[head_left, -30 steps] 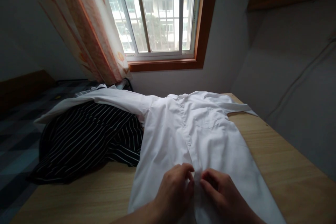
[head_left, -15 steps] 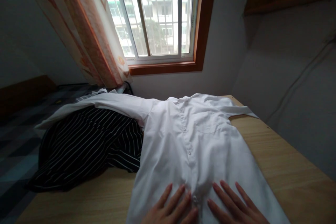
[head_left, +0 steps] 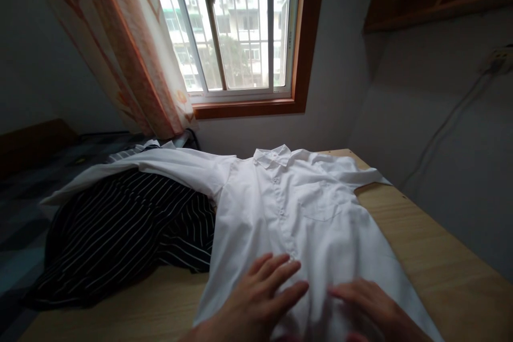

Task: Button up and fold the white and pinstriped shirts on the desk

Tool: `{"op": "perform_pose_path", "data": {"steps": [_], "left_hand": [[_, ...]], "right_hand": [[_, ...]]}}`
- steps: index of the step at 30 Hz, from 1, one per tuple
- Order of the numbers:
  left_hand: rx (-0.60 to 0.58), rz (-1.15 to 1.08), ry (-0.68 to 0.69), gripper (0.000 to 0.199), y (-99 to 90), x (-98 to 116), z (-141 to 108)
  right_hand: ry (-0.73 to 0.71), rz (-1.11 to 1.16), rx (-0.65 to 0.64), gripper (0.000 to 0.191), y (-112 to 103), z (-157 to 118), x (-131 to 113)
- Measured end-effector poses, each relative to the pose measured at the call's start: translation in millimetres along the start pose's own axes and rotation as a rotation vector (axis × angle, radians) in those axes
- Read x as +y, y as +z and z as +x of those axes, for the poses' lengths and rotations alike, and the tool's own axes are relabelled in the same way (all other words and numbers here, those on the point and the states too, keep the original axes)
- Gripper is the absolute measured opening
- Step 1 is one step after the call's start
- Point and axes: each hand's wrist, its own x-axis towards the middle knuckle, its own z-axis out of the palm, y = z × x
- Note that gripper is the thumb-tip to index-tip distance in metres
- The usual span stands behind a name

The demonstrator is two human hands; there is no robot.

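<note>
A white button-up shirt (head_left: 256, 214) lies front up, its collar at the far end and a chest pocket on the right. One sleeve stretches left over a black garment with white stripes (head_left: 132, 219); the other points right. Above the lower front, close to the button line, is my left hand (head_left: 262, 294), fingers extended and thumb apart, holding nothing. My right hand (head_left: 371, 304) is over the lower right front, a little blurred, with fingers reaching left and thumb apart. Whether either hand touches the cloth is hard to tell.
Under the shirt is a light wooden table (head_left: 425, 246). A bed with a checked cover (head_left: 20, 235) stands at left. Behind are a window (head_left: 244, 37) and a patterned curtain (head_left: 120, 48). A cable (head_left: 449, 123) runs down the right wall below a wooden shelf (head_left: 436, 13).
Both hands have left their flat, spread pose on the shirt's lower front. The left moved forward and turned rightward; the right turned with its fingers pointing left. The view shifted slightly, and the collar shows more.
</note>
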Motion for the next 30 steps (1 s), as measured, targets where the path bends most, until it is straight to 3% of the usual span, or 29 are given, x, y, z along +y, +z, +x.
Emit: {"op": "perform_pose_path", "data": {"steps": [2,4,7,10,12,16,19,21,23,24,26,28,30], "left_hand": [[-0.037,-0.017,-0.009,0.070,-1.5,-4.1,21.8],[-0.093,-0.054,-0.009,0.076,4.6,-10.7,38.6],[-0.155,-0.087,-0.029,0.080,18.5,-21.7,49.7],[-0.174,-0.094,-0.047,0.081,24.2,-27.2,49.4],[-0.182,-0.098,-0.057,0.081,22.8,-27.1,47.9],[-0.189,-0.092,-0.057,0.080,18.7,-25.1,47.3],[-0.183,-0.077,-0.055,0.079,18.8,-25.6,47.1],[-0.178,-0.073,-0.051,0.079,19.2,-26.4,46.7],[-0.173,-0.079,-0.048,0.079,19.4,-27.1,46.3],[-0.172,-0.084,-0.047,0.079,19.4,-27.3,46.2],[-0.173,-0.090,-0.048,0.079,19.4,-27.7,46.2],[-0.175,-0.081,-0.052,0.078,19.4,-27.7,46.7],[-0.182,-0.061,-0.050,0.078,19.1,-27.5,47.6]], "right_hand": [[0.236,0.177,0.156,0.039,-13.3,31.0,16.6],[0.427,0.280,0.381,0.042,-24.5,62.2,50.3],[0.561,0.107,0.601,0.049,-47.2,98.4,118.2],[0.596,-0.254,0.596,0.058,-75.0,112.4,181.0],[0.658,-0.445,0.496,0.061,-89.4,111.0,213.5],[0.792,-0.579,0.330,0.040,-102.6,103.5,252.7],[0.807,-0.642,0.414,0.029,-106.1,109.9,250.3],[0.768,-0.737,0.599,0.027,-105.9,119.4,229.4],[0.634,-0.829,0.715,0.023,-100.7,128.0,195.5],[0.536,-0.851,0.682,0.020,-95.4,130.6,175.9],[0.349,-0.816,0.449,0.017,-80.1,131.4,137.4],[0.253,-0.648,0.190,0.021,-62.8,126.9,108.2],[0.198,-0.376,0.029,0.027,-50.9,119.7,95.7]]}}
